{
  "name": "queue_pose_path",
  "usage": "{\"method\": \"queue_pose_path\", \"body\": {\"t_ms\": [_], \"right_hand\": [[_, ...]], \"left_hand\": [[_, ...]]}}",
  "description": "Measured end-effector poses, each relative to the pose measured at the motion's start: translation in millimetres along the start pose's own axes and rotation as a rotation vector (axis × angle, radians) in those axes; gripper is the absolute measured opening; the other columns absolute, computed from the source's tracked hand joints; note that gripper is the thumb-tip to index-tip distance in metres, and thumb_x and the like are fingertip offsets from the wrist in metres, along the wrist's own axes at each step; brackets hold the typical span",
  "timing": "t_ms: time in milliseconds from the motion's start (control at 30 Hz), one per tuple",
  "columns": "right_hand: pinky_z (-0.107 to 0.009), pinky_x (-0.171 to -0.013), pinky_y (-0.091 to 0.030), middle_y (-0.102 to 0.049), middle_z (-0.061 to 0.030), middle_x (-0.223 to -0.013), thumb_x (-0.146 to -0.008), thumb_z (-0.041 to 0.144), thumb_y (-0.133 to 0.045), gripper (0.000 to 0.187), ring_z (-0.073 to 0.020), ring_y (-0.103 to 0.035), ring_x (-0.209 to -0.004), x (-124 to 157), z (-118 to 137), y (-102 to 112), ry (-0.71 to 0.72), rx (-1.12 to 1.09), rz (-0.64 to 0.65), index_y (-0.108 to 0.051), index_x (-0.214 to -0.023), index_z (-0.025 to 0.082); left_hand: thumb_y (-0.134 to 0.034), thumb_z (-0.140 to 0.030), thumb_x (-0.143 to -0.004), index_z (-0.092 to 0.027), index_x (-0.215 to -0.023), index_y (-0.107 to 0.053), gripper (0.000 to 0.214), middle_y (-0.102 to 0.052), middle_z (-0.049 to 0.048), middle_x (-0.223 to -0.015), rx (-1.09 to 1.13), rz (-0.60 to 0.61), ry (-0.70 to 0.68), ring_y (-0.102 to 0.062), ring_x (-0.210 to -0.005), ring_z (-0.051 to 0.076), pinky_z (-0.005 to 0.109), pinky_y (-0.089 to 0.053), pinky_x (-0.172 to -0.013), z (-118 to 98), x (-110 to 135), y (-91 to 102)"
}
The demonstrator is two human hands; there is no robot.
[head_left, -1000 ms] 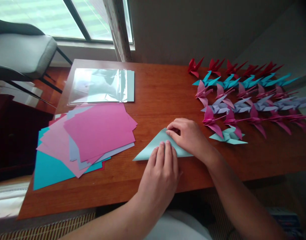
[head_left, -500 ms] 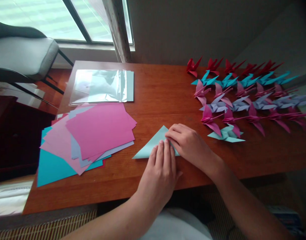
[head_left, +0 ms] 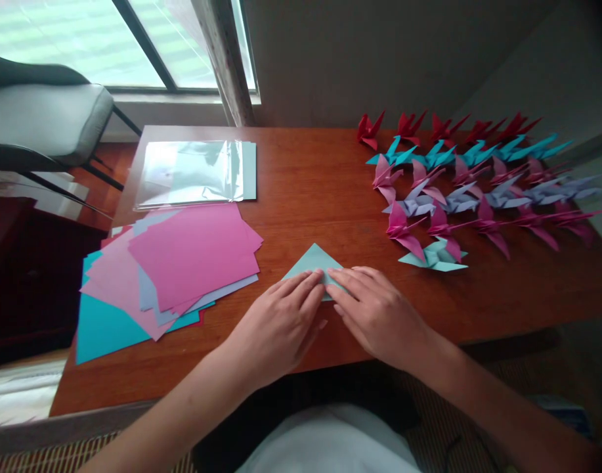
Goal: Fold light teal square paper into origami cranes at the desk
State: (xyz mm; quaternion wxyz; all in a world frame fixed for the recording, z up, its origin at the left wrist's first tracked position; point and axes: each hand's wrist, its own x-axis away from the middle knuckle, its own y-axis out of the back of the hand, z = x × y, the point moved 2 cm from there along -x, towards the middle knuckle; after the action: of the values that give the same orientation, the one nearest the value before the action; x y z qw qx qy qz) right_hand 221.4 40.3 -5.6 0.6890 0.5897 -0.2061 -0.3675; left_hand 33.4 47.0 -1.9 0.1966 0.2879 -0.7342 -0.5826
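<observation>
Flat, matte mint paper triangle (head_left: 313, 261), left hand (head_left: 276, 322), right hand (head_left: 379, 315) pressing.

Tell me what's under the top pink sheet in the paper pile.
Under the pink sheet, paler pink, lilac and teal sheets stick out at the edges. How many lie fully covered cannot be seen.

Pale blue folded paper (head_left: 313, 261); pink, lilac and turquoise sheets (head_left: 172, 269) at left; red, turquoise, pink, lilac cranes (head_left: 458, 180) at right; reddish-brown table (head_left: 310, 177).
</observation>
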Motion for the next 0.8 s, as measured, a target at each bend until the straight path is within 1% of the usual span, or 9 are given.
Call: {"method": "queue_pose_path", "body": {"t_ms": [133, 267, 333, 433, 567, 667, 733, 800], "right_hand": [[-0.049, -0.112, -0.044, -0.063, -0.0187, -0.138, -0.101, 0.019, -0.047, 0.033, -0.0299, -0.058, -0.130, 2, -1, 3, 0.082, 0.086, 0.052, -0.063, -0.127, 0.010], [-0.048, -0.114, -0.043, -0.062, -0.0209, -0.139, -0.101, 0.021, -0.046, 0.033, -0.0303, -0.057, -0.131, 4, -5, 1, 0.138, 0.133, 0.070, -0.063, -0.128, 0.010], [-0.049, -0.115, -0.042, -0.060, -0.0222, -0.141, -0.101, 0.021, -0.048, 0.033, -0.0312, -0.056, -0.134, 5, -6, 0, 0.169, 0.159, 0.078, -0.062, -0.129, 0.010], [-0.050, -0.115, -0.041, -0.057, -0.0244, -0.144, -0.098, 0.020, -0.052, 0.036, -0.0327, -0.054, -0.135, 7, -8, -2, 0.225, 0.203, 0.086, -0.060, -0.132, 0.010], [-0.052, -0.116, -0.040, -0.055, -0.0272, -0.145, -0.097, 0.023, -0.055, 0.041, -0.0347, -0.053, -0.136, 8, -8, -1, 0.269, 0.236, 0.100, -0.058, -0.135, 0.006], [-0.053, -0.118, -0.038, -0.054, -0.0289, -0.146, -0.096, 0.024, -0.055, 0.046, -0.0363, -0.051, -0.138, 7, -6, 2, 0.289, 0.245, 0.121, -0.056, -0.136, 0.002], [-0.054, -0.118, -0.038, -0.054, -0.0299, -0.145, -0.095, 0.024, -0.054, 0.047, -0.0372, -0.051, -0.138, 6, -3, 3, 0.295, 0.251, 0.136, -0.056, -0.136, 0.000], [-0.055, -0.118, -0.038, -0.055, -0.0305, -0.143, -0.095, 0.024, -0.054, 0.048, -0.0377, -0.052, -0.137, 5, -1, 4, 0.289, 0.255, 0.139, -0.056, -0.135, -0.002]], "left_hand": [[-0.049, -0.038, -0.101, -0.005, -0.137, -0.054, 0.049, -0.055, 0.0179, -0.149, 0.000, 0.098, -0.112, -0.048, -0.141, 0.027, 0.039, -0.037, -0.117, 11, 1, 7.7], [-0.057, -0.048, -0.094, -0.005, -0.141, -0.049, 0.064, -0.048, 0.0216, -0.153, -0.062, 0.164, -0.169, -0.046, -0.142, 0.032, 0.042, -0.040, -0.114, 14, 2, 14.7], [-0.058, -0.053, -0.093, -0.003, -0.142, -0.049, 0.071, -0.045, 0.0241, -0.155, -0.127, 0.184, -0.195, -0.045, -0.142, 0.034, 0.044, -0.040, -0.113, 12, 3, 15.9], [-0.058, -0.062, -0.089, 0.000, -0.143, -0.049, 0.083, -0.040, 0.0281, -0.157, -0.219, 0.208, -0.239, -0.041, -0.145, 0.038, 0.046, -0.036, -0.116, 8, 5, 13.8], [-0.063, -0.075, -0.077, 0.005, -0.143, -0.049, 0.105, -0.036, 0.0323, -0.157, -0.303, 0.231, -0.259, -0.037, -0.146, 0.042, 0.048, -0.032, -0.118, 0, 6, 8.3], [-0.065, -0.084, -0.066, 0.006, -0.144, -0.046, 0.121, -0.035, 0.0329, -0.157, -0.353, 0.263, -0.249, -0.034, -0.147, 0.045, 0.050, -0.031, -0.120, -6, 5, 5.7], [-0.068, -0.086, -0.059, 0.006, -0.146, -0.045, 0.129, -0.033, 0.0329, -0.158, -0.388, 0.285, -0.236, -0.031, -0.148, 0.045, 0.050, -0.029, -0.121, -10, 4, 4.9], [-0.070, -0.085, -0.057, 0.007, -0.147, -0.043, 0.132, -0.032, 0.0335, -0.158, -0.421, 0.302, -0.229, -0.031, -0.148, 0.046, 0.050, -0.028, -0.122, -13, 3, 4.6]]}}
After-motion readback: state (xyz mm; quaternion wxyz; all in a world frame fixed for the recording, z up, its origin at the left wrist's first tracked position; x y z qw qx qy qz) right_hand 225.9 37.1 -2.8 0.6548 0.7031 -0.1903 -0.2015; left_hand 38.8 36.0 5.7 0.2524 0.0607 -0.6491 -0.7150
